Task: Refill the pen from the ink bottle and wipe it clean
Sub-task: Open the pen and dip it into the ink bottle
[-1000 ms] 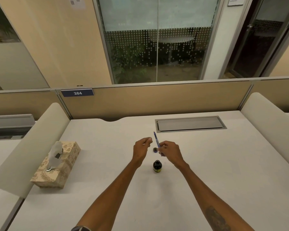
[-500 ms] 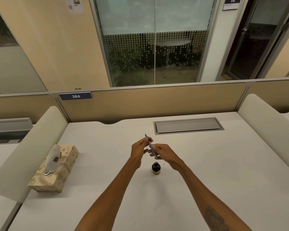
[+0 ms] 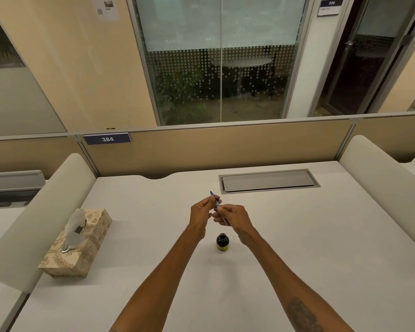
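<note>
Blue and slim, the plastic pen [image 3: 216,204] is held up over the middle of the white desk [image 3: 297,236], tip slanting up and away. It's pinched at the upper end by the left hand [image 3: 201,212] and gripped lower on the barrel by the right hand [image 3: 234,218], so both hands are clamped on it, nearly touching. Looks like the barrel is being twisted, though that's a guess. For this step the pen is best kept level-ish and turned gently, so nothing drips. Just below the hands, the small dark glass ink bottle [image 3: 222,242] with its yellow label stands upright, apparently uncapped. Well off to the left, a leaf-patterned cardboard tissue box [image 3: 82,245] is waiting for the wipe.
</note>
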`<state>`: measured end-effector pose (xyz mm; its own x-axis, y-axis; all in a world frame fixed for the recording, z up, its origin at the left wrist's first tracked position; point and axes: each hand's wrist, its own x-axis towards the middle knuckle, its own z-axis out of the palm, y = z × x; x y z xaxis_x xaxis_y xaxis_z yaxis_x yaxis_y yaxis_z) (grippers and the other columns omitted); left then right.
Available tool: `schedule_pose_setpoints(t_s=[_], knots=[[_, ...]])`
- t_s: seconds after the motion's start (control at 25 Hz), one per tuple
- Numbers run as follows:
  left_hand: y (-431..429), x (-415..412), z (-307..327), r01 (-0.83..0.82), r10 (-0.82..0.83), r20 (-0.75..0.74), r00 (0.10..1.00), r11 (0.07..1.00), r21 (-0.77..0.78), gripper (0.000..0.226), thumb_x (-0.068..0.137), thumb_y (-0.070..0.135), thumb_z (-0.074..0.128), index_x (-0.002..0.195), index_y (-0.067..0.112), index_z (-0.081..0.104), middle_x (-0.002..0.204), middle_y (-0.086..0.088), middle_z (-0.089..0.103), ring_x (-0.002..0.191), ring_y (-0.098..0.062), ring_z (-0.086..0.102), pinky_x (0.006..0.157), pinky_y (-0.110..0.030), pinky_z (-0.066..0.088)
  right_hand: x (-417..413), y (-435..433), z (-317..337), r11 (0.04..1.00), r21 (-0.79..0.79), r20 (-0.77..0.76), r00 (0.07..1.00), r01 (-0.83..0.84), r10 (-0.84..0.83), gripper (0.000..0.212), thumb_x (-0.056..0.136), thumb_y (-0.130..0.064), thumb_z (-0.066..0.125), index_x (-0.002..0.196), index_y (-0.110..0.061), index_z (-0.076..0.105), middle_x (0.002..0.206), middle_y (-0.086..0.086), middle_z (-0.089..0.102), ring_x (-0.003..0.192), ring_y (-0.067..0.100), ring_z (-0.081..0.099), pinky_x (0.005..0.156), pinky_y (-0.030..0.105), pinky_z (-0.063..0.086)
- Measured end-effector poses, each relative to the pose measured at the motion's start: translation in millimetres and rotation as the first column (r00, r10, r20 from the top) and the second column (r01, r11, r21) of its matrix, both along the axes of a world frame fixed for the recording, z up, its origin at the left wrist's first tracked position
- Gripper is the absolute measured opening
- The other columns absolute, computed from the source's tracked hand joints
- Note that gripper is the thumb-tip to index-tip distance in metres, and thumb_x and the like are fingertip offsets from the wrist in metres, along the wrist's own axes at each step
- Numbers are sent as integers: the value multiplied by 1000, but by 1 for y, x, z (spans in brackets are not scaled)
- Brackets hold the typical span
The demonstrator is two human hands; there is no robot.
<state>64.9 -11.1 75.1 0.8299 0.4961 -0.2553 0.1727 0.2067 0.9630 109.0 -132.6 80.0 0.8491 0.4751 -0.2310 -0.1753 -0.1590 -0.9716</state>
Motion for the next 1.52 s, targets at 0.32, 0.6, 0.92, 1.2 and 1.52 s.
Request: schedule_pose_setpoints(t_s=[0.32, 0.6, 0.92, 1.2, 1.52], knots=[[-6, -1, 7, 44, -44, -32, 999, 999, -23, 25, 98, 37, 56, 102, 22, 75, 116, -2, 73, 113, -21, 63, 93, -36, 49, 3, -3, 4, 999, 16, -221, 974, 45, -41, 33, 90, -42, 65, 103, -12, 67, 92, 4, 75, 86, 19, 72, 72, 27, 57], [-5, -1, 9, 46, -47, -33, 998, 998, -37, 27, 99, 38, 54, 104, 22, 76, 115, 0, 74, 112, -18, 64, 89, -34, 50, 2, -10, 5, 977, 205, -374, 927, 67, 15, 28, 90, -32, 69, 108, -11, 70, 104, 12, 71, 96, 24, 67, 84, 34, 55], [-2, -2, 11, 17, -18, -36, 999, 999, -49, 27, 100, 36, 53, 101, 22, 76, 113, -2, 74, 111, -19, 65, 91, -35, 50, 4, -8, 8, 965, 243, -453, 891, 100, 22, 30, 89, -30, 70, 111, -10, 71, 108, 13, 73, 97, 25, 69, 87, 35, 56], [-2, -3, 13, -3, 1, -41, 999, 998, -62, 27, 101, 34, 51, 97, 25, 76, 105, 2, 75, 105, -18, 67, 83, -31, 50, 1, -5, 9, 957, 276, -510, 857, 86, 70, 35, 90, -32, 69, 116, -9, 69, 109, 11, 71, 95, 23, 67, 85, 35, 56], [0, -3, 11, 6, -9, -42, 999, 998, -58, 29, 101, 37, 51, 98, 23, 76, 105, 5, 76, 106, -16, 67, 87, -33, 48, 2, -7, 5, 961, 267, -509, 858, 77, 72, 29, 92, -28, 66, 115, -11, 70, 116, 11, 72, 101, 22, 69, 91, 35, 53]])
